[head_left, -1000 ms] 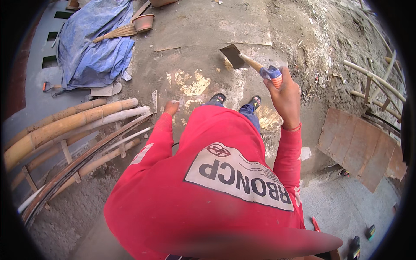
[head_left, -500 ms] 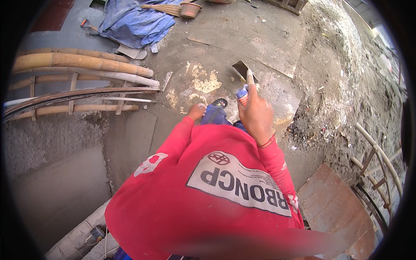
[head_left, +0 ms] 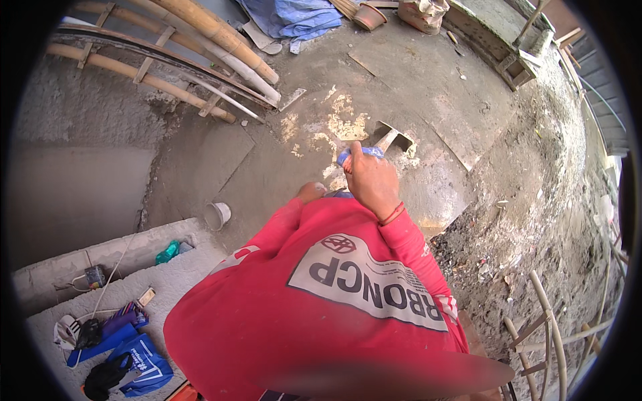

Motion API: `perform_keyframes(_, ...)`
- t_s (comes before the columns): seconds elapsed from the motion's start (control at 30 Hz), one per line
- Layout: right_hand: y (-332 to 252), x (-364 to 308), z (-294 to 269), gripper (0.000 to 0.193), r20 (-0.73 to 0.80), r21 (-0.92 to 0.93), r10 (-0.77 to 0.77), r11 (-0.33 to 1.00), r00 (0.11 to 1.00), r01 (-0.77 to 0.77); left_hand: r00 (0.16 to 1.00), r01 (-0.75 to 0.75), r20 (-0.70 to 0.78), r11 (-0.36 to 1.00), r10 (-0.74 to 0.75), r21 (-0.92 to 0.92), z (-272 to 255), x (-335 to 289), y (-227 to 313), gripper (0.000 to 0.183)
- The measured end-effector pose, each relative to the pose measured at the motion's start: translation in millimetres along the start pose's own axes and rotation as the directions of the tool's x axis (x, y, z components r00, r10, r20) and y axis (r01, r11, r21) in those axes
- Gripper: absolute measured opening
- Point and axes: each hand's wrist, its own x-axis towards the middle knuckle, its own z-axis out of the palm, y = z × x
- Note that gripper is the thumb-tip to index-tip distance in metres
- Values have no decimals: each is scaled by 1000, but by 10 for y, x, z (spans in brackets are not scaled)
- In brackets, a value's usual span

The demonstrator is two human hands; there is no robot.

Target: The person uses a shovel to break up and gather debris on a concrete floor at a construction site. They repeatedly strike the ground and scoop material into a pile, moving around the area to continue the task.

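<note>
My right hand (head_left: pixel 374 180) is closed round the blue and orange handle of a trowel (head_left: pixel 400 138). Its dark metal blade is against or just above the grey cement floor (head_left: pixel 435 83), beside some pale yellowish patches (head_left: pixel 348 120); contact is hard to judge. A cement-smeared finger seems to stretch along the trowel toward the blade. My left hand (head_left: pixel 311 192) is low by my knee, to the left of the right hand. Its fingers are mostly hidden, and no tool shows in it.
Bamboo poles (head_left: pixel 221 40) lie at the far left, beside a blue tarp (head_left: pixel 294 20). A brown pot (head_left: pixel 369 17) and a sack (head_left: pixel 423 15) stand behind. A small white bucket (head_left: pixel 217 215) sits left of me. Blue bags (head_left: pixel 137 361) lie on a ledge. Rough rubble (head_left: pixel 481 260) borders the right.
My view has swung, bringing the white bucket and ledge bags into sight. The trowel's blade now points more to the right, with my right hand still holding it.
</note>
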Motion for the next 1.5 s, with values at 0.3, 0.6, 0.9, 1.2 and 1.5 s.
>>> perform_keyframes(0.3, -163, -117, 113, 38, -30, -89, -59, 994, 998, 57, 984, 131, -101, 976, -150, -177, 146, -160, -233, 33)
perform_keyframes(0.6, -560, -485, 631, 39, 101, -156, 42, 987, 994, -26, 951, 255, -148, 960, -271, -116, 384, -649, -1025, 38)
perform_keyframes(0.9, -718, -252, 739, 45, 2, -173, -75, 982, 997, 74, 887, 349, -235, 911, -397, -221, 507, -1208, -1544, 38)
perform_keyframes(1.2, -743, -401, 893, 48, 27, -134, -112, 984, 993, 114, 901, 254, -297, 939, -317, -231, 613, -1023, -1601, 39)
perform_keyframes(1.5, -554, -188, 718, 44, 5, -92, -124, 988, 992, 124, 909, 242, -250, 911, -334, -335, 474, -901, -1242, 39)
